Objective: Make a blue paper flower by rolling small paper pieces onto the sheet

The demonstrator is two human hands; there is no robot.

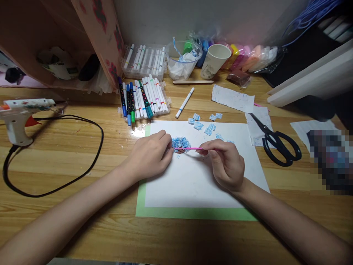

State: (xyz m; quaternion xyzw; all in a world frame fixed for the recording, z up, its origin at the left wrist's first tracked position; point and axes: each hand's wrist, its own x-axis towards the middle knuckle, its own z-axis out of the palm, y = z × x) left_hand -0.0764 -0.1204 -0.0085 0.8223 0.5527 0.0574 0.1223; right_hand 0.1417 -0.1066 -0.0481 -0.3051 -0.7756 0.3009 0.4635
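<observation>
My left hand [154, 151] is closed, its curled fingers at the left edge of a small tufted blue-and-white paper piece [180, 142]. A brownish base shows under the tufts. In a pinch, my right hand [227, 162] grips a thin pink stick [190, 148]. The stick lies level across the front of the tufted piece, its left tip close to my left fingers. Both hands are over a white sheet [179, 191] laid on a green sheet [198, 213]. Several blue-streaked paper squares [198, 126] are scattered beyond them.
Black scissors [278, 143] rest on paper strips at the right. A glue gun [19, 121] with a looped cord is at the left. Marker boxes [145, 99], a clear plastic cup [183, 68], a paper cup [215, 60] and one loose marker [184, 103] stand or lie behind.
</observation>
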